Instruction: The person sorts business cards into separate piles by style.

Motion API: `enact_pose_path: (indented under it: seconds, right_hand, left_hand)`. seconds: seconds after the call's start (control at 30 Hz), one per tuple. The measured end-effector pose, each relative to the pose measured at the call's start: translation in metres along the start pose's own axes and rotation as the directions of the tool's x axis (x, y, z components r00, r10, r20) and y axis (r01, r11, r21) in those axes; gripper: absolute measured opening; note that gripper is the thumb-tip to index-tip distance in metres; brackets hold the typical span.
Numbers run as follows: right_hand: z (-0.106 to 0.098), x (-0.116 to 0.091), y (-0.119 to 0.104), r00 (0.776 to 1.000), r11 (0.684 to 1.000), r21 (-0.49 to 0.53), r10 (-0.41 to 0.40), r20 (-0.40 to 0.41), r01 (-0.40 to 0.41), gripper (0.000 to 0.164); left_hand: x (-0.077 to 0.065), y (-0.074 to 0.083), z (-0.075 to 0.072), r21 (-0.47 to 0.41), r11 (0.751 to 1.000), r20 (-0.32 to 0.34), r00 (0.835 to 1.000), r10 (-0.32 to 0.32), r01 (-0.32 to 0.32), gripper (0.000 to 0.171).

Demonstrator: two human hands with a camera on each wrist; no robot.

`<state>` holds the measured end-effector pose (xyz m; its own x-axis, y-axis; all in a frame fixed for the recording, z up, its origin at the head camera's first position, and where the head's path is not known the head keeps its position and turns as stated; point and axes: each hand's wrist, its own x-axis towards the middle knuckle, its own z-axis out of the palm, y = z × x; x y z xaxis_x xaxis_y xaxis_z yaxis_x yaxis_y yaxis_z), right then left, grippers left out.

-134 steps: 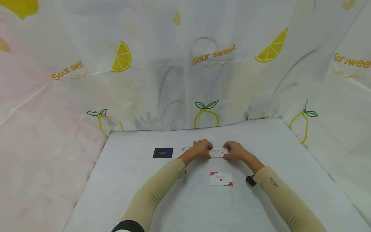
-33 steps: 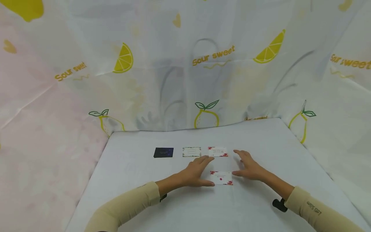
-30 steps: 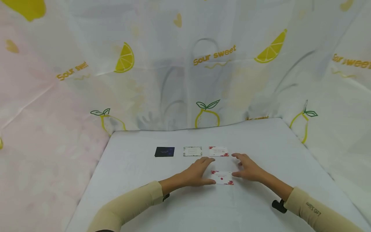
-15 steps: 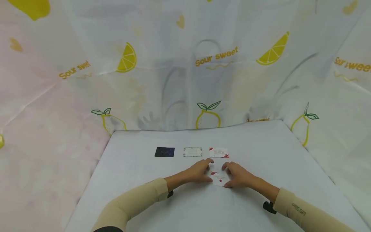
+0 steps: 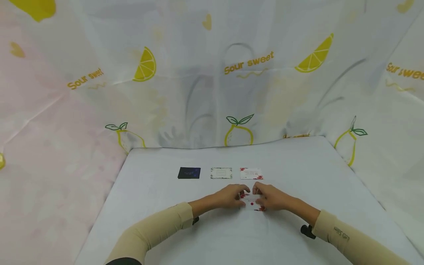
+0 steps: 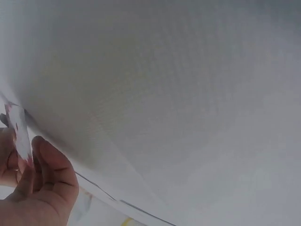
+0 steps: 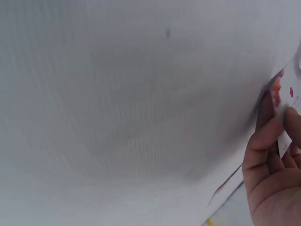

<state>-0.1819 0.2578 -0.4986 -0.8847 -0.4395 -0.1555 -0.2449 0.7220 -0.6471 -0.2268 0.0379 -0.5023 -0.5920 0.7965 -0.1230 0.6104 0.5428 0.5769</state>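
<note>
A white business card with red floral corners point(image 5: 250, 202) is held tilted up between both hands over the near part of the table. My right hand point(image 5: 273, 197) pinches its right side; the right wrist view shows the thumb on the printed face point(image 7: 290, 94) and fingers behind it. At the card's left edge, my left hand point(image 5: 230, 196) grips with thumb and curled fingers, and in the left wrist view the card point(image 6: 19, 134) rises from that hand point(image 6: 49, 183). Behind the hands lies a similar red-flowered card point(image 5: 251, 173) on the white table.
In the same back row lie a card with a green leafy border point(image 5: 221, 173) and a dark blue-black card point(image 5: 189, 173), which looks like a small stack. A lemon-print cloth point(image 5: 185, 92) hangs behind the white tabletop point(image 5: 159, 206).
Both hands left the back-row red-flowered card, now lying there, and came to the nearer one. In the last second they closed in from both sides, took hold of it and tilted it up.
</note>
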Motion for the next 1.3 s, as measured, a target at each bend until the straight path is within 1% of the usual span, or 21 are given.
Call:
enact_pose_path:
  seconds: [0.07, 0.13, 0.23, 0.3, 0.37, 0.43, 0.57, 0.67, 0.73, 0.77, 0.83, 0.9, 0.97, 1.07, 1.17, 1.23, 1.3]
  right_hand:
    - [-0.006, 0.002, 0.007, 0.999, 0.998, 0.043, -0.043, 0.003, 0.042, 0.018]
    - [-0.011, 0.006, 0.014, 0.999, 0.99, 0.135, -0.039, 0.006, 0.037, 0.015]
    - [-0.017, 0.01, 0.023, 1.0, 0.963, 0.268, -0.002, 0.026, -0.005, 0.015]
    - [-0.02, 0.013, 0.026, 0.999, 0.941, 0.336, 0.029, 0.046, -0.043, 0.018]
    - [-0.023, 0.016, 0.03, 0.998, 0.931, 0.359, 0.045, 0.045, -0.058, 0.02]
    - [-0.024, 0.02, 0.032, 0.998, 0.923, 0.382, 0.045, 0.035, -0.055, 0.022]
    - [-0.029, 0.027, 0.035, 0.997, 0.909, 0.411, 0.074, 0.001, -0.068, 0.023]
    - [-0.033, 0.031, 0.035, 0.994, 0.906, 0.415, 0.108, -0.035, -0.084, 0.024]
    - [-0.035, 0.034, 0.034, 0.991, 0.923, 0.378, 0.108, -0.078, -0.071, 0.027]
    - [-0.036, 0.035, 0.033, 0.99, 0.94, 0.336, 0.092, -0.105, -0.051, 0.03]
    - [-0.037, 0.038, 0.032, 0.985, 0.975, 0.22, 0.058, -0.162, -0.021, 0.037]
    - [-0.038, 0.041, 0.031, 0.978, 0.997, 0.073, 0.017, -0.206, -0.002, 0.045]
    - [-0.039, 0.044, 0.03, 0.975, 0.998, -0.058, -0.027, -0.222, 0.014, 0.051]
    - [-0.04, 0.05, 0.03, 0.973, 0.985, -0.173, -0.062, -0.22, 0.024, 0.053]
    - [-0.042, 0.054, 0.032, 0.972, 0.977, -0.214, -0.068, -0.224, 0.019, 0.053]
    - [-0.043, 0.056, 0.035, 0.973, 0.976, -0.218, -0.051, -0.224, 0.001, 0.053]
    - [-0.044, 0.058, 0.038, 0.976, 0.98, -0.199, -0.031, -0.215, -0.013, 0.051]
  left_hand:
    - [0.002, -0.001, 0.0, -0.007, 1.0, -0.018, 0.999, 0.026, -0.026, 0.043]
    - [0.004, -0.001, -0.002, -0.016, 0.999, -0.037, 0.998, 0.044, -0.044, 0.043]
    - [0.007, -0.004, -0.003, -0.035, 0.998, -0.061, 0.997, 0.048, -0.051, 0.045]
    - [0.01, -0.008, -0.005, -0.052, 0.998, -0.065, 0.997, 0.042, -0.046, 0.051]
    - [0.013, -0.011, -0.007, -0.053, 0.998, -0.069, 0.997, 0.036, -0.04, 0.058]
    - [0.016, -0.014, -0.01, -0.054, 0.998, -0.073, 0.997, 0.026, -0.03, 0.063]
    - [0.025, -0.016, -0.021, 0.043, 0.999, -0.083, 0.996, 0.031, -0.028, 0.065]
    - [0.034, -0.018, -0.028, 0.136, 0.991, -0.074, 0.997, 0.023, -0.013, 0.064]
    - [0.04, -0.019, -0.033, 0.172, 0.985, -0.065, 0.998, -0.006, 0.017, 0.063]
    - [0.043, -0.019, -0.034, 0.185, 0.982, -0.064, 0.998, -0.02, 0.032, 0.062]
    - [0.05, -0.022, -0.036, 0.211, 0.975, -0.067, 0.997, -0.049, 0.063, 0.061]
    - [0.056, -0.025, -0.037, 0.237, 0.967, -0.076, 0.994, -0.074, 0.09, 0.059]
    - [0.061, -0.028, -0.037, 0.255, 0.96, -0.082, 0.992, -0.095, 0.113, 0.059]
    - [0.069, -0.031, -0.038, 0.288, 0.947, -0.087, 0.989, -0.121, 0.141, 0.059]
    - [0.076, -0.031, -0.039, 0.32, 0.935, -0.092, 0.987, -0.128, 0.151, 0.059]
    - [0.081, -0.031, -0.039, 0.335, 0.929, -0.096, 0.987, -0.13, 0.155, 0.058]
    - [0.086, -0.032, -0.038, 0.345, 0.925, -0.094, 0.987, -0.133, 0.158, 0.056]
